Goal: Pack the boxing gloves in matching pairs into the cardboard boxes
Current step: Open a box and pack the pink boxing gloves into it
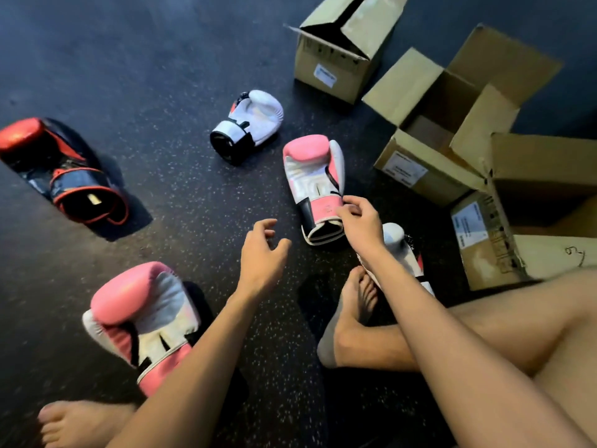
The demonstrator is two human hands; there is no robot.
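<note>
Presently the right grip (358, 221) is pinched on the cuff of a pink glove (315, 185) that lies on the floor (177, 205) and stretches away from that grip. The left grip (261, 257), just to its left, hovers with fingers loosely curled and apart, holding nothing. Behind the left grip lies the second pink glove (142, 321), beyond both grips a white glove (248, 124), its mate (400, 250) partly hidden under the right forearm, a red and navy glove (61, 169) well to the left, and right of the right grip an open cardboard box (429, 185) between a far box (326, 59) and a near box (478, 227).
</note>
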